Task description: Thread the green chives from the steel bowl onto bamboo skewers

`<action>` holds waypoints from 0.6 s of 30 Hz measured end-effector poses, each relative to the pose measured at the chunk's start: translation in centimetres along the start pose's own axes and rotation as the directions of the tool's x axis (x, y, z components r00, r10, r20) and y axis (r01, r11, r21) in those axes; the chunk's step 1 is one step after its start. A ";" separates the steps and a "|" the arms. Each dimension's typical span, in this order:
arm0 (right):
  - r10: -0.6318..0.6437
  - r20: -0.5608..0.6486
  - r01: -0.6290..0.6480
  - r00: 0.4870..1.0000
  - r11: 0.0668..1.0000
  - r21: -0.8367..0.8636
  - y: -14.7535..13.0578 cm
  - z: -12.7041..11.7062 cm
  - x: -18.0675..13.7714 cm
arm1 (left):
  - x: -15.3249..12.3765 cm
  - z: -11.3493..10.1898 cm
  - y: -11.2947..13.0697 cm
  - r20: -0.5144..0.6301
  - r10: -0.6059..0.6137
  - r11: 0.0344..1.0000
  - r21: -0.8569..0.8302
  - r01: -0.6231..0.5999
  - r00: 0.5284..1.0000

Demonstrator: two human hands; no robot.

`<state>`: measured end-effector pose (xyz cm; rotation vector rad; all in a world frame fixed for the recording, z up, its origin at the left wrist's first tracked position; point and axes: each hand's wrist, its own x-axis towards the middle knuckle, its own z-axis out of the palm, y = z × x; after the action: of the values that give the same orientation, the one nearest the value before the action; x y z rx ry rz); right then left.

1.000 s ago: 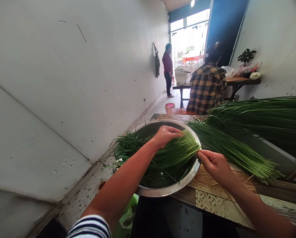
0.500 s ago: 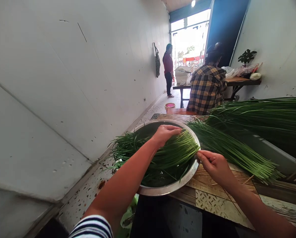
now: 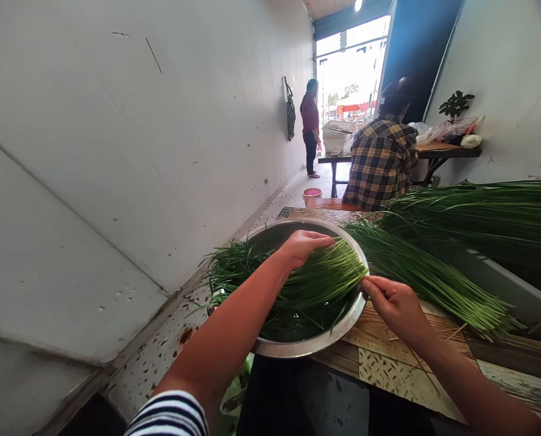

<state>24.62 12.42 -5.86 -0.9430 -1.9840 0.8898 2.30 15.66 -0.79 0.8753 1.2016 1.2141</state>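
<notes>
A bundle of green chives point(image 3: 318, 281) lies across a large steel bowl point(image 3: 316, 342) on the wooden table point(image 3: 388, 357). My left hand point(image 3: 303, 245) reaches over the bowl and is curled round the top of the bundle. At the cut stem ends by the bowl's right rim, the fingers of my right hand point(image 3: 391, 301) pinch the chive tips. Leafy ends hang over the bowl's left rim.
A longer pile of chives point(image 3: 427, 272) and a bigger heap point(image 3: 488, 212) lie on the table to the right. A seated person in a plaid shirt point(image 3: 379, 163) is just beyond; another person point(image 3: 310, 127) stands by the doorway. A white wall runs along the left.
Hardly anything differs; my hands stay on the chive bundle, and the view has shifted slightly.
</notes>
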 end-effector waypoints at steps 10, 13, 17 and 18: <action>-0.009 0.001 0.009 1.000 1.000 -0.003 0.0 0.0 0.1 | 0.1 0.1 -0.2 -0.015 -0.036 0.999 -0.025 0.035 0.999; -0.005 -0.011 0.005 1.000 1.000 -0.021 -0.1 0.0 0.1 | 0.2 0.1 -0.1 -0.041 -0.029 0.999 -0.025 0.028 0.999; -0.008 -0.014 0.007 1.000 1.000 -0.017 -0.5 0.0 0.1 | 0.1 0.2 -0.1 -0.052 -0.032 0.999 -0.019 0.031 0.998; -0.008 -0.010 0.007 1.000 1.000 -0.011 -0.5 0.0 0.0 | 0.1 0.1 -0.1 -0.046 -0.036 0.999 -0.020 0.035 0.998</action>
<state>24.45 12.21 -5.42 -0.9441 -1.9848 0.8687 2.43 15.80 -0.85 0.8120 1.2357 1.2210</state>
